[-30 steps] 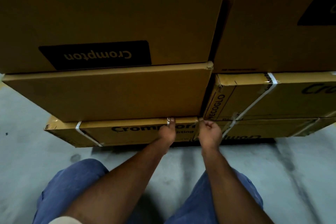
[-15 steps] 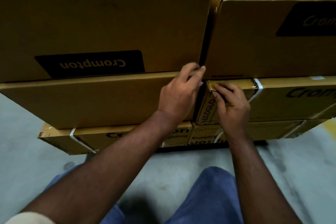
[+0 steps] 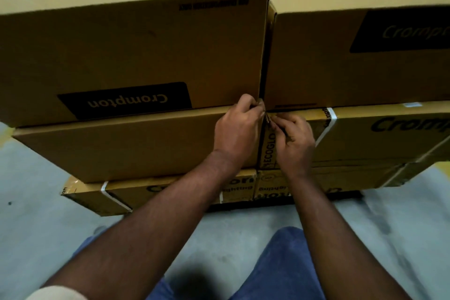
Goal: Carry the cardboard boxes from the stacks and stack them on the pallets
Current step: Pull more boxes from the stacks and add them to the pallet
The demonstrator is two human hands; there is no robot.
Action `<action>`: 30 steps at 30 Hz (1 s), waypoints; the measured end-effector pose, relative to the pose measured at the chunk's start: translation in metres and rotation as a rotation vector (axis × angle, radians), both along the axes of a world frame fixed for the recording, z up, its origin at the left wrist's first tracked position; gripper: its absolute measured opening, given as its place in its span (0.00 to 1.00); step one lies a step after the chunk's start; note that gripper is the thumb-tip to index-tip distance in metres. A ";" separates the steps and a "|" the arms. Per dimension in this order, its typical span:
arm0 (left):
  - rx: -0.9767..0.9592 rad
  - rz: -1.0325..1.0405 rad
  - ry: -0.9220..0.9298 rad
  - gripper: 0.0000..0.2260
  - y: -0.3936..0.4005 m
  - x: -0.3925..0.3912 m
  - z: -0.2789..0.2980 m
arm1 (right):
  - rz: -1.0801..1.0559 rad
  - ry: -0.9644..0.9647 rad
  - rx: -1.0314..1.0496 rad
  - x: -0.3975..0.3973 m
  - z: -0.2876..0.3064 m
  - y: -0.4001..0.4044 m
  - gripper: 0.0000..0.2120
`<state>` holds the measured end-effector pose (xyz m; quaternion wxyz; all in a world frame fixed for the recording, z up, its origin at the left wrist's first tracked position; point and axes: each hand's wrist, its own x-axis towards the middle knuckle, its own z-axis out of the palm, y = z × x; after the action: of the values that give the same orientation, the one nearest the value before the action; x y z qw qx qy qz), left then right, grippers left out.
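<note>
Head view: both hands' fingertips vanish into the gap between boxes.

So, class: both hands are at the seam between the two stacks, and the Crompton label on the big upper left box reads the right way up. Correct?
Not quite. In the head view the Crompton label on the upper left box is upside down. The rest holds: the left hand and right hand are both at the seam between the two stacks.
</note>
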<state>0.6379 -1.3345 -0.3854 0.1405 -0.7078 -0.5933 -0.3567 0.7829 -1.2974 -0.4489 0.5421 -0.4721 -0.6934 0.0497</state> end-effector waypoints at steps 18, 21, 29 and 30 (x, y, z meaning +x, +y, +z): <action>-0.242 -0.284 -0.190 0.16 -0.054 -0.060 0.083 | 0.031 0.110 -0.129 -0.040 0.117 -0.066 0.12; -0.353 -0.247 -0.212 0.16 -0.087 -0.078 0.145 | 0.073 0.172 -0.199 -0.061 0.184 -0.101 0.14; -0.510 0.025 -0.367 0.15 -0.167 -0.141 0.336 | 0.240 0.266 -0.510 -0.133 0.384 -0.167 0.14; -0.511 0.067 -0.406 0.16 -0.175 -0.148 0.349 | 0.260 0.243 -0.527 -0.141 0.401 -0.171 0.14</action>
<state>0.4902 -1.5093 -0.0363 -0.1513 -0.6145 -0.7027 -0.3251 0.6417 -1.4681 -0.0478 0.4691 -0.4942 -0.6414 0.3526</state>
